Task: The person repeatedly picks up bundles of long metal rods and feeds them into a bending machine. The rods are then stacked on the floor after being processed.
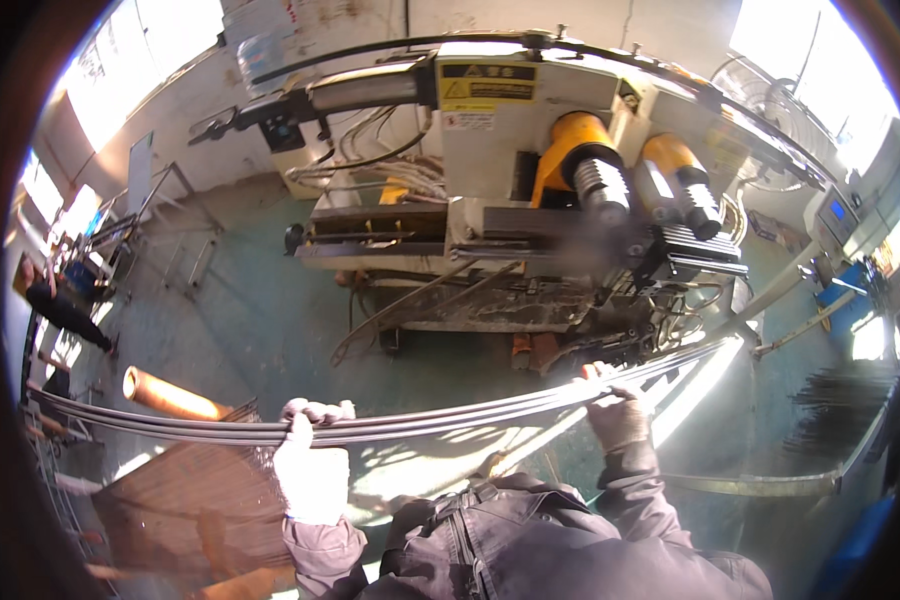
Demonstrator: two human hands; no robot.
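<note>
Several long, thin grey metal rods or tubes stretch across in front of my body, side by side in a loose bundle. My left hand, in a pale glove, is wrapped round them left of the middle. Farther right, my right hand, also gloved, grips the same bundle with its fingers closed. The rods look slightly bowed, and their right ends reach toward the lower right part of a large beige machine. Whether they touch it, I cannot tell.
The machine carries orange-and-metal cylinders and hoses. A brown stack of long pieces lies lower left, by an orange tube. Dark rods are piled at the right, near a metal rail. Another person is at the far left.
</note>
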